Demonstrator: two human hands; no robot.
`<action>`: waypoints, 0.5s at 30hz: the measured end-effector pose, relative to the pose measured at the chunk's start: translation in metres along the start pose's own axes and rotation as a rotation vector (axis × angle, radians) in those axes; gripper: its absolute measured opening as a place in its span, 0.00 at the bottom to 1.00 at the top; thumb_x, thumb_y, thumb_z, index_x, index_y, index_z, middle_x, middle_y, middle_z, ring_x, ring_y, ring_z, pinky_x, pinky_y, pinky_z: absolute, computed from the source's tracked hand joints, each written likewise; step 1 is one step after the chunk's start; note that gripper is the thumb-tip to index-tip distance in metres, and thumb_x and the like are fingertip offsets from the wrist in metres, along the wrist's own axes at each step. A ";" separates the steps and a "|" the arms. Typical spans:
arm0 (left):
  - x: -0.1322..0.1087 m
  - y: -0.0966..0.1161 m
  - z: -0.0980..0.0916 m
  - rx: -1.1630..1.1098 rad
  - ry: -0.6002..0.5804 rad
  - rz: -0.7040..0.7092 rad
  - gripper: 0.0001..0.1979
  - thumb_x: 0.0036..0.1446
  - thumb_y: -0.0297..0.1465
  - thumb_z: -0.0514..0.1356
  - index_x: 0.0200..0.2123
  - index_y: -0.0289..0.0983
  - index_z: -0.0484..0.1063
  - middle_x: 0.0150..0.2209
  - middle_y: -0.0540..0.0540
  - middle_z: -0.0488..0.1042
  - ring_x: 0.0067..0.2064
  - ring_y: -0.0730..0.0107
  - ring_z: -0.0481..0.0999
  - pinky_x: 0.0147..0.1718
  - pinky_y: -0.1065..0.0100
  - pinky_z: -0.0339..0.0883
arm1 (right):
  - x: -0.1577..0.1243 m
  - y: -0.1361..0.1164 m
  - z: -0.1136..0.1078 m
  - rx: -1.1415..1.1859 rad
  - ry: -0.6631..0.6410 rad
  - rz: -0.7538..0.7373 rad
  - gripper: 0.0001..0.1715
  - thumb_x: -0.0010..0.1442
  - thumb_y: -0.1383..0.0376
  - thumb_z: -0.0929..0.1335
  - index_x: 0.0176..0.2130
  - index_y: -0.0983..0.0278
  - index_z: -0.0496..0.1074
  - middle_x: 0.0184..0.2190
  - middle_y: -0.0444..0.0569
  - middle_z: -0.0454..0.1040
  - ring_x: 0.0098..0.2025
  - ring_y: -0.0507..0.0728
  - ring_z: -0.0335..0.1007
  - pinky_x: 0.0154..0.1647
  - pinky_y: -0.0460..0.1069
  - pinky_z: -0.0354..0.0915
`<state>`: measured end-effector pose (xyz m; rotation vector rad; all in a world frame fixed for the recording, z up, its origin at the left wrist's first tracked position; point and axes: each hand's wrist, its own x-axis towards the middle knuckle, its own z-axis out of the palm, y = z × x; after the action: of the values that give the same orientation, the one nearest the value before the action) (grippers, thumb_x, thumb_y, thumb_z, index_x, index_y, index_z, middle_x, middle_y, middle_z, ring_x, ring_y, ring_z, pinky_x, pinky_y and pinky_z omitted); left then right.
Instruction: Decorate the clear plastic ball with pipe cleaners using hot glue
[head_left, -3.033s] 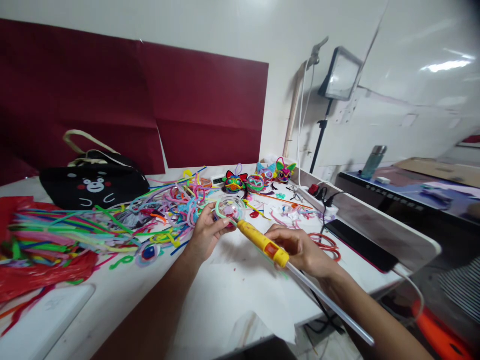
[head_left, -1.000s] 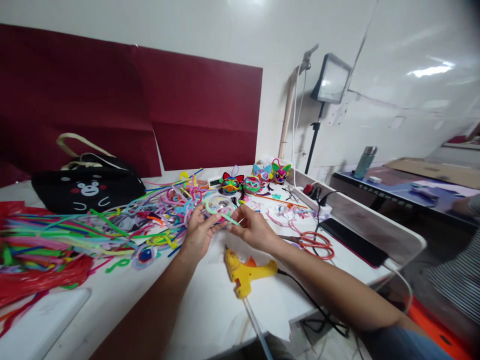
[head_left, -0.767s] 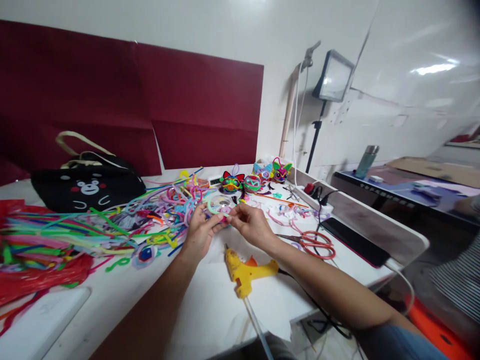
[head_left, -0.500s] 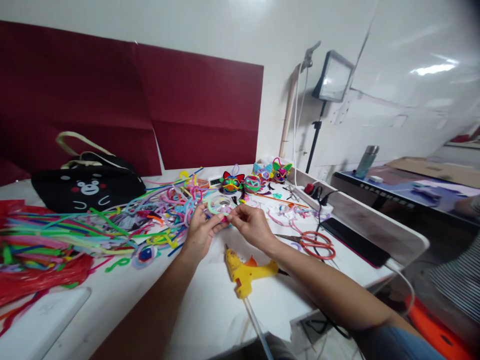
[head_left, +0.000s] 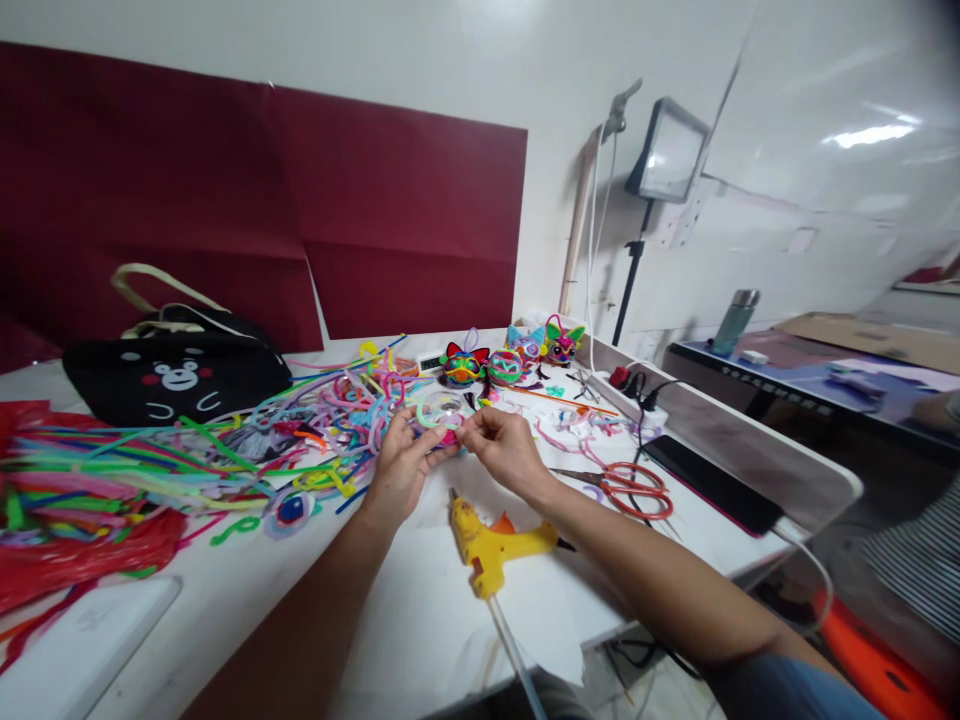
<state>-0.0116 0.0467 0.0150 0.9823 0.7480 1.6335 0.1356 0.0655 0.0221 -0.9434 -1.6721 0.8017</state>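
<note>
My left hand (head_left: pixel 403 465) is closed round a clear, ball-like craft piece (head_left: pixel 444 408) with a pale green pipe cleaner curved along its left edge and some bright pink at its lower side. At the piece's right side, the thumb and fingers of my right hand (head_left: pixel 501 448) are pinched together by the pink part. What lies between those fingertips is too small to make out. Just below both hands, a yellow hot glue gun (head_left: pixel 487 545) lies on the white table (head_left: pixel 420 590) with a clear glue stick in its back end.
Left of my hands spreads a heap of pipe cleaners (head_left: pixel 247 440), with a black bag (head_left: pixel 176 375) behind it. Finished-looking colourful animal heads (head_left: pixel 463 366) stand at the back. Orange-handled scissors (head_left: pixel 637 490) and a phone (head_left: pixel 711 485) lie right. A person's striped sleeve (head_left: pixel 919 560) shows far right.
Both hands stay almost in place. The clear piece is turned slightly, and more of its pink part shows between the fingers.
</note>
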 end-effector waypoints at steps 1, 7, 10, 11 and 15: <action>0.000 0.000 0.000 0.001 0.001 -0.001 0.19 0.45 0.27 0.69 0.40 0.39 0.68 0.38 0.49 0.78 0.36 0.68 0.79 0.35 0.67 0.75 | 0.000 0.000 0.000 0.004 0.002 0.005 0.09 0.53 0.60 0.68 0.27 0.64 0.72 0.19 0.41 0.68 0.21 0.49 0.58 0.23 0.44 0.55; 0.000 0.000 0.001 0.026 0.021 -0.016 0.20 0.45 0.27 0.69 0.41 0.38 0.68 0.38 0.48 0.78 0.35 0.69 0.79 0.34 0.67 0.75 | 0.001 0.003 0.000 0.040 0.004 0.040 0.09 0.51 0.61 0.69 0.27 0.65 0.72 0.19 0.40 0.67 0.21 0.49 0.59 0.24 0.44 0.55; 0.000 0.000 0.002 0.034 0.023 -0.018 0.21 0.44 0.28 0.69 0.41 0.38 0.67 0.37 0.48 0.78 0.34 0.69 0.79 0.35 0.67 0.75 | 0.001 0.005 0.000 0.045 0.005 0.056 0.09 0.51 0.61 0.69 0.26 0.65 0.72 0.18 0.39 0.67 0.20 0.48 0.58 0.23 0.43 0.55; 0.000 0.000 0.002 0.038 0.022 -0.019 0.21 0.44 0.28 0.70 0.41 0.38 0.67 0.37 0.49 0.78 0.34 0.70 0.78 0.35 0.66 0.75 | 0.001 0.005 0.000 0.046 0.004 0.061 0.09 0.51 0.60 0.69 0.26 0.65 0.72 0.17 0.39 0.66 0.20 0.48 0.58 0.23 0.43 0.55; -0.001 -0.001 0.003 0.041 0.020 -0.018 0.21 0.43 0.28 0.70 0.42 0.38 0.67 0.36 0.49 0.78 0.32 0.70 0.78 0.34 0.67 0.76 | 0.001 0.006 0.001 0.055 -0.006 0.074 0.11 0.51 0.59 0.69 0.25 0.65 0.71 0.18 0.39 0.66 0.20 0.48 0.57 0.23 0.43 0.54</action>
<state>-0.0087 0.0465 0.0150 0.9869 0.8046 1.6206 0.1362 0.0687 0.0173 -0.9699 -1.6198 0.8968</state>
